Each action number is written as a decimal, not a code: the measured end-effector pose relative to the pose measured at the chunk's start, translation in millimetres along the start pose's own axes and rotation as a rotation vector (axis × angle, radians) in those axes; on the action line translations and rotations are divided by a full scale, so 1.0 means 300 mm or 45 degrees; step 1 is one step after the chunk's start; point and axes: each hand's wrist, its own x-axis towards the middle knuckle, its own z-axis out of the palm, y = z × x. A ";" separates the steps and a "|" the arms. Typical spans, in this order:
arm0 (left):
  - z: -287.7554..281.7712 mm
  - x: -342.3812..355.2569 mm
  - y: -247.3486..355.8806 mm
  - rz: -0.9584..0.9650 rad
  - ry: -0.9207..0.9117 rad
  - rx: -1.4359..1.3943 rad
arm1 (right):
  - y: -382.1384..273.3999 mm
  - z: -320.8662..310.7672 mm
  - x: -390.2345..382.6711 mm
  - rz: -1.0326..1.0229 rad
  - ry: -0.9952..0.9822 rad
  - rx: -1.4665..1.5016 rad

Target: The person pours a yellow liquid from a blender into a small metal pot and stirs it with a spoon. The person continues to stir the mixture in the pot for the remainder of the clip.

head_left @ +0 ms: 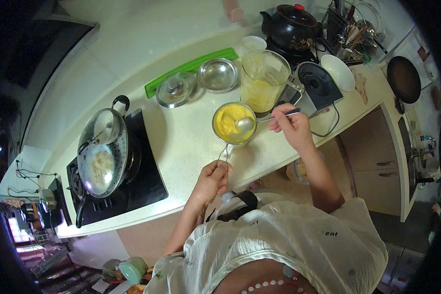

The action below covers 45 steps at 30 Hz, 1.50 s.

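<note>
My left hand is closed round the looped wire handle of a round metal strainer. Thick yellow pulp lies in the strainer, which sits over a container mostly hidden beneath it. My right hand grips a metal spoon by its handle, the bowl of the spoon resting in the pulp. Just behind the strainer stands a clear blender jug, its walls smeared with yellow.
A lidded wok stands on the black stove at left. Behind the strainer are a glass lid, a steel bowl and a green strip. A blender base, white bowl and black kettle crowd the right.
</note>
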 end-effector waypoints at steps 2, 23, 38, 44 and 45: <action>0.002 0.004 -0.003 0.000 -0.010 -0.003 | 0.009 0.039 0.003 -0.067 -0.092 0.094; -0.002 0.007 -0.011 0.015 0.004 0.013 | -0.132 0.129 0.123 -0.299 -0.059 -0.223; -0.010 0.013 -0.014 0.046 0.006 0.077 | -0.185 0.064 0.244 -0.168 -0.150 -0.431; -0.005 0.008 -0.010 0.019 0.013 0.040 | -0.204 0.039 0.118 -0.024 -0.128 -0.436; -0.005 0.009 -0.010 0.019 0.008 0.034 | -0.220 0.047 0.087 0.044 -0.114 -0.390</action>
